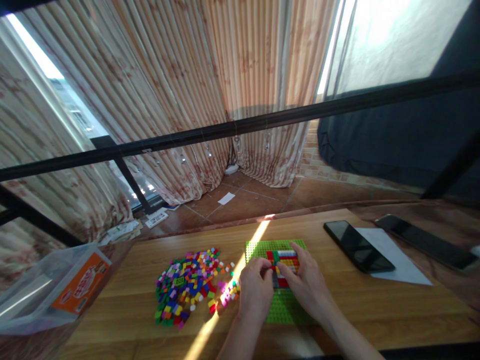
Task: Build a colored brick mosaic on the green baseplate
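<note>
A green studded baseplate (288,307) lies on the wooden table, partly under both hands. On it sits a block of toy bricks (284,283) in rows of red, white, yellow, green and grey. My left hand (256,286) is at the left edge of that block, fingers curled and pressed together; whatever is between the fingertips is hidden. Over the right side of the bricks rests my right hand (308,280), thumb and index finger spread apart and touching them. Left of the baseplate lies a pile of small loose multicoloured bricks (191,275).
A clear plastic box (28,295) with an orange label stands at the left. Right of the baseplate, a black phone (358,246) overlaps a white sheet of paper (407,260). A second dark phone-like device (427,241) lies farther right. A dark rail (210,132) crosses before the curtains.
</note>
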`<state>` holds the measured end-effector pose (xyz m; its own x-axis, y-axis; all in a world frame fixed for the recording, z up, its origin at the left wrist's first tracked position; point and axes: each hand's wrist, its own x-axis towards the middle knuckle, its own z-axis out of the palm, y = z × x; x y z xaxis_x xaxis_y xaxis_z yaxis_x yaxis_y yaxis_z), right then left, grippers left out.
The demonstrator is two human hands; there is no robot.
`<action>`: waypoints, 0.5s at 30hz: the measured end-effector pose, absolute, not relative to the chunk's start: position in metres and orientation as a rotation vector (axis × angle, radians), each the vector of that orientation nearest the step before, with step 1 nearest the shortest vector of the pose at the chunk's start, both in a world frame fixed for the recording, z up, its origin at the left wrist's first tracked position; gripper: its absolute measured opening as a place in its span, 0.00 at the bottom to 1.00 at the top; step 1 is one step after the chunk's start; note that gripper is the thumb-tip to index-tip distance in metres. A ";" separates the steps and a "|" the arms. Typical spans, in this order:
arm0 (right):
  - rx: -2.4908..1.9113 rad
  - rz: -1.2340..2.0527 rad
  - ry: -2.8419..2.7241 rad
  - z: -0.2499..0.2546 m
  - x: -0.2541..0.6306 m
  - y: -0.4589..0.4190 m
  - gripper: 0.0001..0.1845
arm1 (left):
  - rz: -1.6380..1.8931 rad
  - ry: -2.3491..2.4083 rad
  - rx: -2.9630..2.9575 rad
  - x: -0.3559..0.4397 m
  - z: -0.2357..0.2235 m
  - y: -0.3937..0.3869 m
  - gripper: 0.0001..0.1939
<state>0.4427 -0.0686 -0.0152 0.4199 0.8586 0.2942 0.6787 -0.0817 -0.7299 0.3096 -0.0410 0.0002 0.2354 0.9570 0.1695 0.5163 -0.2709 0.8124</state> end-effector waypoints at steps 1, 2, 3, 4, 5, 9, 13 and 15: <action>-1.835 0.261 -1.315 -0.015 0.441 -0.067 0.28 | 0.901 1.359 1.894 0.310 0.001 -0.041 0.07; -1.853 0.257 -1.306 -0.016 0.439 -0.066 0.28 | 0.897 1.366 1.897 0.310 0.001 -0.041 0.07; -1.867 0.250 -1.299 -0.016 0.437 -0.065 0.28 | 0.896 1.371 1.898 0.310 0.001 -0.042 0.07; -1.872 0.238 -1.297 -0.016 0.435 -0.065 0.28 | 0.899 1.373 1.899 0.310 0.000 -0.042 0.08; -1.865 0.221 -1.300 -0.016 0.434 -0.064 0.28 | 0.906 1.374 1.898 0.310 0.000 -0.042 0.08; -1.820 0.159 -1.317 -0.019 0.432 -0.064 0.27 | 0.928 1.369 1.889 0.310 -0.005 -0.042 0.07; -1.835 0.155 -1.323 -0.022 0.434 -0.063 0.27 | 0.931 1.363 1.842 0.311 -0.007 -0.043 0.07; -1.842 0.158 -1.337 -0.023 0.434 -0.063 0.28 | 0.955 1.352 1.786 0.311 -0.007 -0.043 0.08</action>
